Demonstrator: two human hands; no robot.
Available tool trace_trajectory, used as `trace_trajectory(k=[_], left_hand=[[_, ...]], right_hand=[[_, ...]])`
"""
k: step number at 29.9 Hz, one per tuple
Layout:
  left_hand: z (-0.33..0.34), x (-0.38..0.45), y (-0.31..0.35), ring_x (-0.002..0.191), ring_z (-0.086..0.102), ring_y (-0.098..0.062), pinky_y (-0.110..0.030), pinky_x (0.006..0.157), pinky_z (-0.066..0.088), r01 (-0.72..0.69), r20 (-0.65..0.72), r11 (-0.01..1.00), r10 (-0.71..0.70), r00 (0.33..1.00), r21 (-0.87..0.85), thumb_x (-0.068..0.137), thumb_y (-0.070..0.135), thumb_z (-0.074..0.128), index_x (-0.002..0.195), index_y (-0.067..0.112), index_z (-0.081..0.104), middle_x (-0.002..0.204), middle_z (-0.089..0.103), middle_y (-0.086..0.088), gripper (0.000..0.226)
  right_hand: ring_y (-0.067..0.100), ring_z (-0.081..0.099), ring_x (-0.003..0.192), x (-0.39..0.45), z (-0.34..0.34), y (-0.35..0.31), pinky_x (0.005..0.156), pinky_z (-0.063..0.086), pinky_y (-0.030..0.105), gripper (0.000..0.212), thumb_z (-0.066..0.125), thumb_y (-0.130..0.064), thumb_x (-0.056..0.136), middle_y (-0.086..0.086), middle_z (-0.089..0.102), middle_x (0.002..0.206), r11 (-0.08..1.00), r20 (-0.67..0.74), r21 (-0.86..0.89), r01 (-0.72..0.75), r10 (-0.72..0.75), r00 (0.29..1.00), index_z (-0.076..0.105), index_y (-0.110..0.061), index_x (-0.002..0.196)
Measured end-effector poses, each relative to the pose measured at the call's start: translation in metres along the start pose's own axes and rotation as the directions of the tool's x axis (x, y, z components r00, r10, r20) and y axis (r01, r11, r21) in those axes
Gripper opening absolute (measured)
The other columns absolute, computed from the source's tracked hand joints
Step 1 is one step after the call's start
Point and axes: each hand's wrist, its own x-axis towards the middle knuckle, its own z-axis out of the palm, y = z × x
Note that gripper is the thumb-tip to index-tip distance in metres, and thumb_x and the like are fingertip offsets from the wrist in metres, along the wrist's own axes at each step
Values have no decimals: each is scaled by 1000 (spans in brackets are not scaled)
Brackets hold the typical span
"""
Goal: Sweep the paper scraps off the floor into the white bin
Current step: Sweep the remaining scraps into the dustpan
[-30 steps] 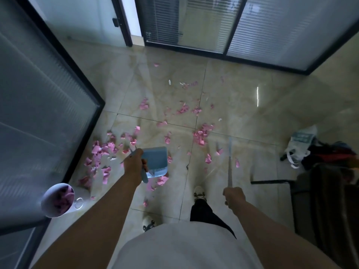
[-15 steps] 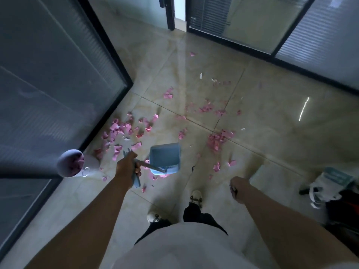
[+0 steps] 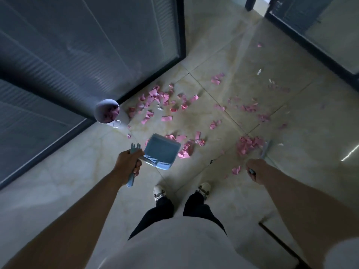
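Observation:
Pink paper scraps [image 3: 155,100] lie scattered over the beige tiled floor, thickest along the glass wall and in a small heap [image 3: 248,144] to the right. My left hand [image 3: 129,161] grips the handle of a blue dustpan [image 3: 162,151], whose pan hangs just above the floor with scraps beside it. My right hand [image 3: 255,168] is closed on a thin broom handle [image 3: 265,150] that blurs toward the heap. The white bin [image 3: 106,111] stands by the glass wall's corner, with pink scraps inside.
Dark framed glass walls [image 3: 77,55] line the left side, and another glass panel [image 3: 320,30] closes the far right. My two feet [image 3: 180,190] stand on the tiles below the dustpan. A dark edge [image 3: 279,241] shows at the lower right.
The view has swung left and down, so the bin now sits nearer the middle. My right hand has brought the broom handle toward the right-hand heap. The dustpan stays in my left hand.

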Motion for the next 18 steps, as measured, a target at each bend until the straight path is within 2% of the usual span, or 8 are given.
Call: trace_trajectory(k=[2,4,7,10,12,16,18], left_hand=[[-9,0,-6,31,32,-14,-19,40,31,2,-30,999,0,1000,41,92,21,58,74,8,55,42,44,-3,23],[-22,0,-11,32,33,-14,-19,40,31,-3,-53,997,8,999,78,92,19,57,74,7,55,44,44,-4,21],[-42,3,-20,33,33,-13,-18,40,31,-4,-56,991,12,998,137,90,15,57,74,7,55,47,44,-6,18],[-69,11,-28,34,33,-15,-19,41,31,4,-63,983,8,998,185,87,12,58,73,7,55,51,45,-10,15],[-89,20,-34,37,34,-16,-19,41,32,2,-63,974,13,998,225,86,11,58,73,7,56,53,45,-11,14],[-136,43,-53,43,41,-20,-21,44,36,-7,-60,944,28,998,331,83,15,59,75,9,61,55,50,-10,11],[-162,51,-63,44,42,-21,-22,45,37,-3,-48,924,23,999,382,82,16,60,77,12,63,55,53,-8,7]], right_hand=[[7,40,18,2,9,2,25,30,10,32,48,-2,94,0,43,27,992,50,-119,37,-31,998,41,-11,64],[10,34,21,-1,25,9,28,25,12,33,49,0,92,7,39,41,953,70,-296,63,-44,997,41,-11,62],[12,37,34,-19,49,20,35,27,16,31,50,4,88,8,36,56,878,107,-474,63,-13,994,43,-8,61],[13,36,47,-49,80,28,33,31,16,11,47,-1,94,6,35,62,834,104,-545,87,-36,994,49,-5,84],[14,34,50,-72,102,34,36,30,15,7,45,-2,95,7,35,63,819,96,-567,94,-48,994,43,-7,90],[16,32,47,-105,156,47,38,25,10,27,41,4,90,7,33,59,777,132,-610,152,-90,987,38,-7,65],[15,30,46,-119,186,53,37,23,8,26,41,3,88,7,33,59,756,109,-641,131,-79,991,41,-5,63]])
